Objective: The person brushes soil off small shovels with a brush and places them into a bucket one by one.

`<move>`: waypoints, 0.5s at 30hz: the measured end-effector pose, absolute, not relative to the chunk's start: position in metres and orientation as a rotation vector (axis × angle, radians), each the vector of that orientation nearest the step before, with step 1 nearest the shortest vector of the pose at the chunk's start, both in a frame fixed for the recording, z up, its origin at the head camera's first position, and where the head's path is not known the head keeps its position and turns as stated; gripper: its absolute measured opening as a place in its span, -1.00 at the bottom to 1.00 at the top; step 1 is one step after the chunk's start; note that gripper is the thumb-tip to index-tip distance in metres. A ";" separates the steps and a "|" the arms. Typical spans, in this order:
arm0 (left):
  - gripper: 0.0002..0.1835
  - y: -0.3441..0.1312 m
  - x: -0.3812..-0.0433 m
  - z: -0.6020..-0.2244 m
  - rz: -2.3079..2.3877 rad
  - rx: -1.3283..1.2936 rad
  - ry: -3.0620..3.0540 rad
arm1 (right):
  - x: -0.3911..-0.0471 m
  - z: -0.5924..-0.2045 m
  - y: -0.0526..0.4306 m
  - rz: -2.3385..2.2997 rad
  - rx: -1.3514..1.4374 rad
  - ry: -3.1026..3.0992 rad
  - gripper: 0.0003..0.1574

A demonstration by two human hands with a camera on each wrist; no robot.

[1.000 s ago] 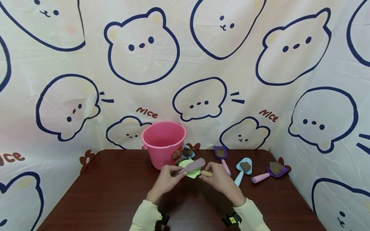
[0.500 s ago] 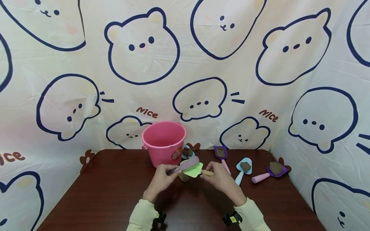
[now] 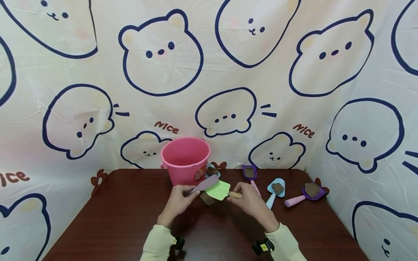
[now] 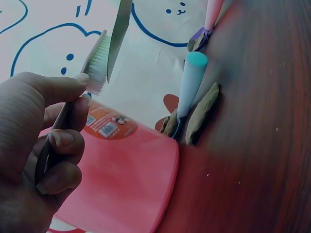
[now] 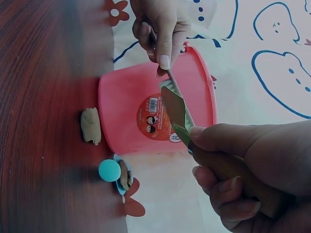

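Note:
My left hand (image 3: 177,200) grips the handle of a mauve brush (image 3: 206,183) whose white bristles (image 4: 99,65) face the trowel blade, right at its surface. In my right hand (image 3: 250,203) is a small garden trowel (image 3: 219,190), held by its wooden handle (image 5: 243,182). Its blade looks light green in the head view and points left, raised over the table. The brush head overlaps the blade's left part. A flat brown lump (image 3: 207,199), like clay or soil, lies on the table below the two tools, beside the bucket.
A pink bucket (image 3: 186,175) stands behind my left hand. A blue shovel (image 3: 212,171) bearing a brown lump lies next to it. To the right lie a purple shovel (image 3: 249,173), another blue shovel (image 3: 276,188) and a larger purple shovel (image 3: 311,192), each with a brown lump.
My left hand has drawn the brush leftward across the trowel blade, showing more of the green. The brown lump on the table has come into view. My right hand has barely moved.

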State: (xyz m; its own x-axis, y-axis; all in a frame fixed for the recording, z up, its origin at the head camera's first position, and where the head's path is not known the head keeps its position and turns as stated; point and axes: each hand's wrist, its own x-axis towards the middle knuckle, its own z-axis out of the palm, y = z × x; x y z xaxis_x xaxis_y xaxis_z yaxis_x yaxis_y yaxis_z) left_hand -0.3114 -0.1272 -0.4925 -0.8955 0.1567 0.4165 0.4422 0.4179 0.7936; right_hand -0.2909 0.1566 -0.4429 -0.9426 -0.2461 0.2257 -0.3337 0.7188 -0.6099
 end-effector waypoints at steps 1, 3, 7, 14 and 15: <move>-0.80 -0.128 -0.312 -0.493 -1.470 -0.518 -2.397 | -0.291 -0.443 0.157 1.024 0.470 -2.792 -0.71; -0.80 -0.130 -0.312 -0.493 -1.463 -0.508 -2.395 | -0.291 -0.443 0.157 1.005 0.474 -2.790 -0.70; -0.81 -0.132 -0.312 -0.493 -1.451 -0.478 -2.394 | -0.291 -0.442 0.158 0.993 0.473 -2.789 -0.70; -0.83 -0.136 -0.310 -0.490 -1.462 -0.447 -2.386 | -0.291 -0.440 0.158 1.002 0.470 -2.787 -0.70; -0.83 -0.136 -0.310 -0.490 -1.458 -0.447 -2.388 | -0.291 -0.440 0.158 1.005 0.469 -2.789 -0.70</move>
State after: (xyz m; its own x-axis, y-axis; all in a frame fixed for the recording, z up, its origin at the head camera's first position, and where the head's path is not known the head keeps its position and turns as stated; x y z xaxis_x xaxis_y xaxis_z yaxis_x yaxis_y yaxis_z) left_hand -0.3103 -0.1364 -0.4902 -0.9042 0.1035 0.4143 0.4158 0.4341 0.7992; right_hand -0.2913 0.1578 -0.4400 -0.9415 -0.2426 0.2338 -0.3359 0.7283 -0.5973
